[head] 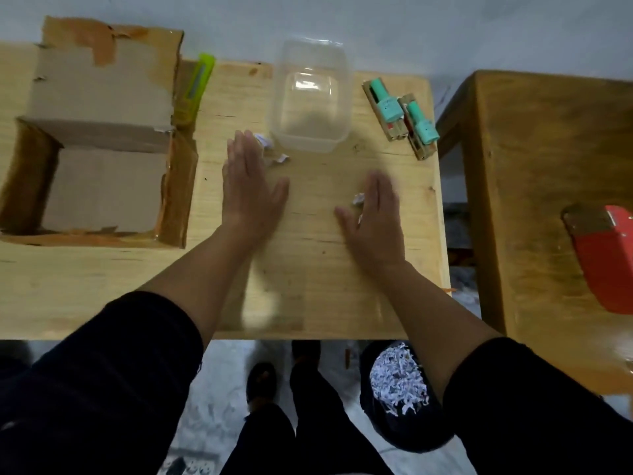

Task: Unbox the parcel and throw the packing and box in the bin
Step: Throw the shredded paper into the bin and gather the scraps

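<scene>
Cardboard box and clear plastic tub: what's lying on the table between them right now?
In the head view, between the cardboard box and the clear tub lie a green utility knife, the left hand flat on the table, and paper scraps by its fingertips.

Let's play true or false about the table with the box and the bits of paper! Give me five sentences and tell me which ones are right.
1. The cardboard box is open and looks empty. True.
2. The clear plastic tub is full of shredded paper. False: it looks empty; the shredded paper is in the black bin on the floor.
3. Both hands lie flat and open on the table. True: the left hand and the right hand hold nothing.
4. The green cutter is inside the box. False: it lies on the table beside the box.
5. A few paper scraps are on the table. True.
</scene>
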Tool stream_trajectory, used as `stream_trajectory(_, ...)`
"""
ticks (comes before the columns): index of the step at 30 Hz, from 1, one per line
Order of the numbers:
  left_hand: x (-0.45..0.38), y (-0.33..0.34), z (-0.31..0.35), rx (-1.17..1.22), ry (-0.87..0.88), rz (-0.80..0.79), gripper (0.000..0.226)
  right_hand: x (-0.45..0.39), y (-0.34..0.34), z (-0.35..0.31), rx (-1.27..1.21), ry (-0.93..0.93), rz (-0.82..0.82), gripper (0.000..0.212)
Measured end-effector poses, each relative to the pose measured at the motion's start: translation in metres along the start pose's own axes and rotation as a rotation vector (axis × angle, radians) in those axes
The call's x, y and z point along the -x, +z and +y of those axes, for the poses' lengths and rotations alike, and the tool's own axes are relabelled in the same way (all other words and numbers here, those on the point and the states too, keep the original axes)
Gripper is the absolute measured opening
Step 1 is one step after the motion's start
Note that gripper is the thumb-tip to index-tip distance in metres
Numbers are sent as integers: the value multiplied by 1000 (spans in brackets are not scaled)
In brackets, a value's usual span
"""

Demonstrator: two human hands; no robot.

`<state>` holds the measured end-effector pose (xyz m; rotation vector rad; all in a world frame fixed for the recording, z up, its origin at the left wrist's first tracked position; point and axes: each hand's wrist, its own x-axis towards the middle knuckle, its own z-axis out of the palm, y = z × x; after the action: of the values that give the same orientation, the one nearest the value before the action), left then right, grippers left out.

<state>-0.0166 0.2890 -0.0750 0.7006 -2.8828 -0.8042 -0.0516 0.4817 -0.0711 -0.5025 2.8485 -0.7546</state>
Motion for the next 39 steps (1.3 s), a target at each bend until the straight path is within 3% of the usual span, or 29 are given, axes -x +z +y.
stream_trajectory(7, -2, -5, -2, -124, 131, -124, 56, -8, 6, -8, -7, -78, -37, 71)
stream_trajectory(15, 52, 10, 2, -188, 368, -189, 57, 17, 16, -21, -53, -106, -62, 72)
stream_trajectory(19, 75, 12, 3, -164, 416, -224, 54, 32, 15, -29, -150, -126, -86, 61)
stream_trajectory(23, 93, 7, -6, -120, 388, -197, 56, 47, 5, -29, -216, -140, -80, 66)
stream_trajectory(26, 102, 3, -17, -113, 298, -132, 59, 53, -2, -16, -102, -122, -17, 77)
stream_trajectory(32, 107, 5, -21, -92, 195, -67, 60, 40, -7, -10, 34, -96, -63, 96)
stream_trajectory(39, 104, 1, -19, -85, 193, -44, 55, 13, 6, -24, 93, -260, 6, 90)
